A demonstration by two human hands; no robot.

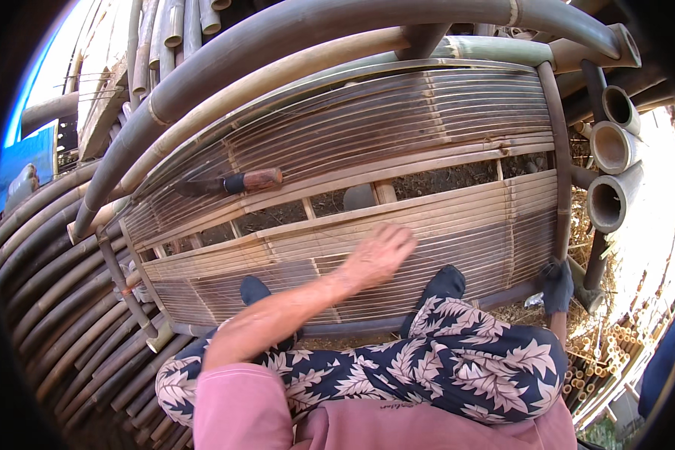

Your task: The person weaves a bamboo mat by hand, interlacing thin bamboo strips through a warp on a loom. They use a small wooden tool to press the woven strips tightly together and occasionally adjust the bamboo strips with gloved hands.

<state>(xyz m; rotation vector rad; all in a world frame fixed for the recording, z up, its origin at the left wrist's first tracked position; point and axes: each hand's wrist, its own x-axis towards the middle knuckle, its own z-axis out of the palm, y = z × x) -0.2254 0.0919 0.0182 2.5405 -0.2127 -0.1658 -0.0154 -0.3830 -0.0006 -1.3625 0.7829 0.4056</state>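
Observation:
A bamboo slat bench [442, 202] stretches across in front of me, with thin split slats inside a pole frame. My bare left hand [382, 253] reaches over its near section, fingers curled down onto the pale slats; what they hold, if anything, is hidden beneath them. At the near right corner, my right hand [557, 286], in a dark grey glove, is closed round the bamboo frame pole [562, 240]. A large knife [261, 180] with a wooden handle and dark blade lies on the far slats, left of my left hand.
A gap with short crosspieces [385, 192] and ground below runs between the two slat sections. A thick curved bamboo rail [277, 37] arches along the far side. Bamboo poles [60, 300] are stacked at left. Cut bamboo ends [613, 146] stick out at right. My feet [446, 282] rest on the near slats.

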